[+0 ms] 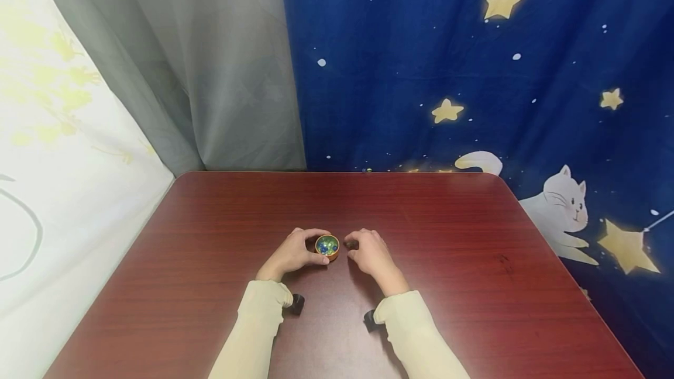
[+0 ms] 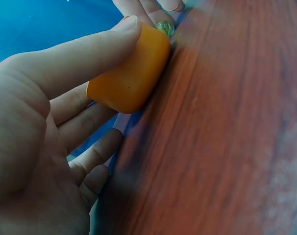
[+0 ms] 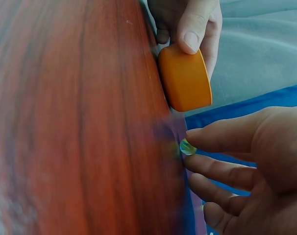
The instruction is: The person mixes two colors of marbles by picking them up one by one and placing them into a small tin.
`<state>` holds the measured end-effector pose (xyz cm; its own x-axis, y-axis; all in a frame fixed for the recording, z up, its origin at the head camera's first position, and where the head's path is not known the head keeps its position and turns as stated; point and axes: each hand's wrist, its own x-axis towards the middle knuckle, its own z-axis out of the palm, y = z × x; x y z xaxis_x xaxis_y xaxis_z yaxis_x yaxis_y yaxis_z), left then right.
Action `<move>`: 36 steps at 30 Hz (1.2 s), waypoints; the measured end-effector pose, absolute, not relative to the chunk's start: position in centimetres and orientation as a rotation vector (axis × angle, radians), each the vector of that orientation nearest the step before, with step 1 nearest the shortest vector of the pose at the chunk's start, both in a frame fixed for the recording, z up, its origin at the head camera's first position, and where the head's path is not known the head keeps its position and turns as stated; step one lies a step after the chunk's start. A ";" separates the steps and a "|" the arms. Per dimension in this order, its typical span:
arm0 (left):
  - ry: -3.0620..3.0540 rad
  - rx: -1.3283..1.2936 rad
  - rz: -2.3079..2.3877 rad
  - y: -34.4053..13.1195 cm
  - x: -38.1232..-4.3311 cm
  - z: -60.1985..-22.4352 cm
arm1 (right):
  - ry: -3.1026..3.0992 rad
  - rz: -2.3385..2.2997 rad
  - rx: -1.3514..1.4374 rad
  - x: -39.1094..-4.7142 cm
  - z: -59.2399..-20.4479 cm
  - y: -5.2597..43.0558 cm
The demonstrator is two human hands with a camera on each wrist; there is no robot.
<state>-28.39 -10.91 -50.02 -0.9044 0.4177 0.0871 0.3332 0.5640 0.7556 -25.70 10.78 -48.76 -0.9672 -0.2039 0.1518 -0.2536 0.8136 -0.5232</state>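
A small orange bowl [image 1: 334, 257] stands on the table, holding several green and blue glass marbles [image 1: 327, 245]. My left hand [image 1: 292, 254] grips it from the left, thumb on the near side and fingers on the far side. In the left wrist view the thumb lies against the bowl's smooth outer wall [image 2: 134, 81]. Just right of the bowl, my right hand [image 1: 371, 255] pinches one clear marble [image 3: 187, 147] with a green-yellow swirl between thumb and index finger, low at the tabletop. The other right fingers are loosely bent.
The reddish-brown wooden table [image 1: 221, 209] has rounded far corners. Tiny marble-like specks [image 1: 367, 170] show at its far edge. Behind hang a grey curtain [image 1: 242, 75] and a blue curtain [image 1: 389, 63] with stars and a cat. A dark mark [image 1: 505, 263] lies on the right tabletop.
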 end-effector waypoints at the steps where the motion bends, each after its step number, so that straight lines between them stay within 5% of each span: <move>1: 2.684 0.646 1.269 -10.9 -28.4 -50.0 | -2.909 0.864 0.368 -25.7 -48.7 10.8; 36: 2.668 0.625 1.281 -10.9 -28.5 -49.8 | -2.918 1.112 0.313 -25.8 -48.3 10.7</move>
<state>-28.47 -10.89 -49.79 -0.9081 0.4126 0.0719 0.3141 0.5576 0.7684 -25.83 10.67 -48.30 -0.9801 -0.1842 0.0735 -0.1864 0.7292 -0.6585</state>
